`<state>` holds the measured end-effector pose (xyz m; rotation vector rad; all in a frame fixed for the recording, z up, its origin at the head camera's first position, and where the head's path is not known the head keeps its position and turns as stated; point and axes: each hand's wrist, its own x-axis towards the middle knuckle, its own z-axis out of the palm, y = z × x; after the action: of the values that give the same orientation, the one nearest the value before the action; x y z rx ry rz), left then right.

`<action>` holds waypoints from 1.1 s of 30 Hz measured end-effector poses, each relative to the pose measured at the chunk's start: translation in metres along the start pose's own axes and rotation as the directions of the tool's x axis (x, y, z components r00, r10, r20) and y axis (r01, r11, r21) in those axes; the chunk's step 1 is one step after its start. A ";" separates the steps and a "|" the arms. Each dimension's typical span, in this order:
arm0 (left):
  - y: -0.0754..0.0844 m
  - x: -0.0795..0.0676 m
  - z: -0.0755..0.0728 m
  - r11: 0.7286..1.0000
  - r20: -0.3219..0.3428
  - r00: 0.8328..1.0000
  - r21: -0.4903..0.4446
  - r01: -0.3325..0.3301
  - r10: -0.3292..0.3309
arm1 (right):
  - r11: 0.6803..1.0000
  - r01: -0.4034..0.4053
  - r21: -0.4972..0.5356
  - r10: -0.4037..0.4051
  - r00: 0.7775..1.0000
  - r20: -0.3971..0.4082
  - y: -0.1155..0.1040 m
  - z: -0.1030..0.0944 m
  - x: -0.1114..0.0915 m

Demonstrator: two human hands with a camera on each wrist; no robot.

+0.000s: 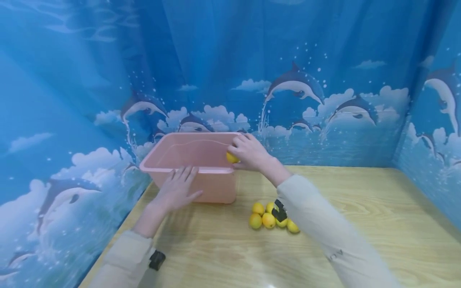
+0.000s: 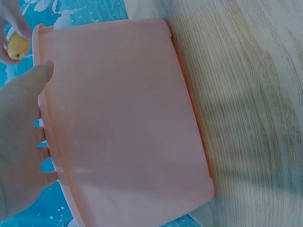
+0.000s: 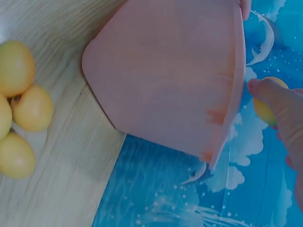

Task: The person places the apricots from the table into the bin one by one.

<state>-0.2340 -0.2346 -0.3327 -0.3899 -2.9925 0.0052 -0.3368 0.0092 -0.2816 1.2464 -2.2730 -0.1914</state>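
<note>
A pink plastic bin stands upright at the table's back left, its mouth upward. Above its right end, my right hand holds a round yellow-orange fruit between thumb and fingers. The right wrist view also shows this fruit, beyond the rim. My left hand rests on the bin's near rim with fingers fairly straight; its thumb lies along the outer side. The bin's floor is hidden. Several similar fruits lie grouped on the table, partly covered by my right sleeve.
The light wood-grain table stretches to the right of the fruits. A blue curtain printed with dolphins hangs behind the bin and along both sides. A small black device is worn at the left wrist, another at the right.
</note>
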 end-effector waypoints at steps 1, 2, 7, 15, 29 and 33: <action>0.001 0.000 0.000 1.000 0.001 1.000 -0.004 0.003 -0.003 | 1.000 0.000 -0.010 0.000 1.000 0.006 -0.002 0.001 0.002; 0.001 0.000 0.001 1.000 0.001 1.000 -0.005 0.006 -0.006 | 1.000 -0.003 -0.019 0.003 1.000 0.021 -0.004 0.002 0.004; 0.003 0.000 0.003 1.000 -0.003 1.000 0.003 0.013 -0.013 | 0.999 -0.036 -0.038 0.039 0.997 0.069 -0.012 0.007 0.011; 0.004 -0.002 0.003 1.000 -0.029 0.999 0.019 -0.021 0.022 | 0.997 -0.060 -0.039 0.062 0.996 0.058 -0.017 0.007 0.012; 0.002 0.000 -0.001 1.000 -0.015 1.000 0.027 -0.014 0.015 | 0.999 0.005 -0.046 -0.008 0.997 -0.074 -0.015 0.006 -0.013; 0.003 0.000 -0.002 1.000 -0.015 1.000 0.026 -0.018 0.018 | 0.999 0.044 0.004 -0.043 0.987 -0.157 -0.014 0.010 -0.030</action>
<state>-0.2327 -0.2321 -0.3306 -0.4118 -2.9712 0.0425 -0.3189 0.0251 -0.3070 1.2697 -2.1151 -0.0974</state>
